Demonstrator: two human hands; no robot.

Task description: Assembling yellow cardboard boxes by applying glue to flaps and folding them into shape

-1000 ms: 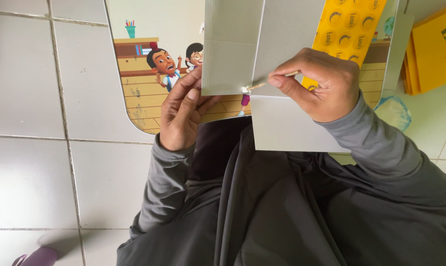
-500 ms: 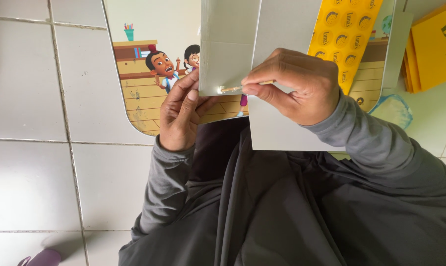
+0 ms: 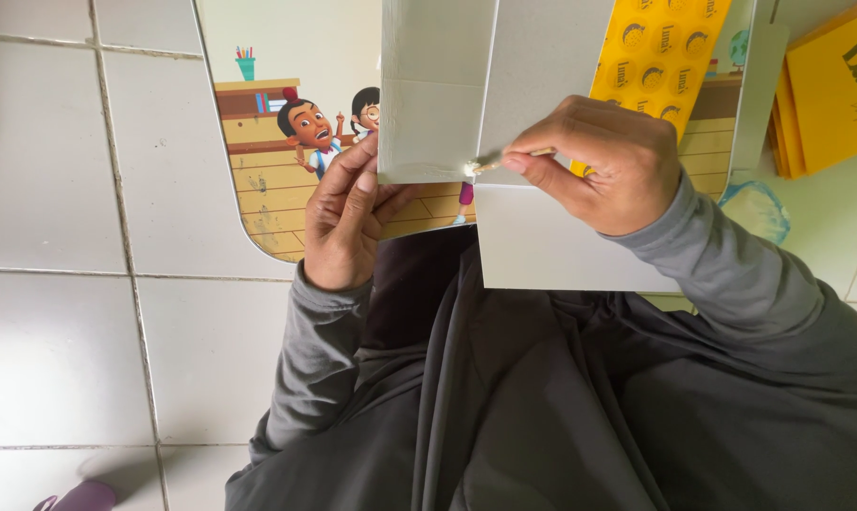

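At 9 o'clock of centre, left hand (image 3: 345, 220) grips the lower edge of the grey cardboard panel (image 3: 435, 95), which lies over a cartoon-printed sheet (image 3: 268, 142) on the white tiled floor (image 3: 60, 189). At 1 o'clock, right hand (image 3: 599, 161) pinches a thin brush (image 3: 493, 163), tip touching the panel's seam. Yellow booklets (image 3: 826, 95) lie at 3 o'clock.

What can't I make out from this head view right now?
- Thin tool's tip: too small to identify; its handle is hidden inside the right hand.
- Left hand: fingertips hidden behind the grey cardboard flap.
- Printed cartoon sheet: covered by cardboard, cut off at the top edge.
- Yellow stack: cut off at the right edge.
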